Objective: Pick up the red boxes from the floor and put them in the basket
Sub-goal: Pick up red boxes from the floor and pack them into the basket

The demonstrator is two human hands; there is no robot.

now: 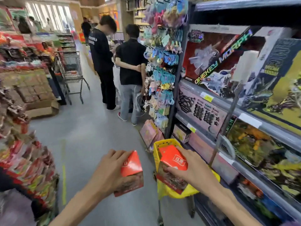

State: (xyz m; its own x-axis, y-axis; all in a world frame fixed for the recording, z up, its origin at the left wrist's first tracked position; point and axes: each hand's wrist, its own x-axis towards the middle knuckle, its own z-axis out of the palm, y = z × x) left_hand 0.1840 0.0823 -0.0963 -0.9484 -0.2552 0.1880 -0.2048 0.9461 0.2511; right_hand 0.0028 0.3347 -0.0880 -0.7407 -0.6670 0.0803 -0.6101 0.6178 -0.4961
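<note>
Hands (108,170) (192,170) hold red boxes (132,165) (173,159) upright over yellow basket (157,154).

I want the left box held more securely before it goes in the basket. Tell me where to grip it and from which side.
Grip the left red box across its two flat upright side faces, coming from above and the left, as the left hand does. Its top rises to a sloped ridge, a poor seat for fingers; the flat sides are likely steadier.
</note>
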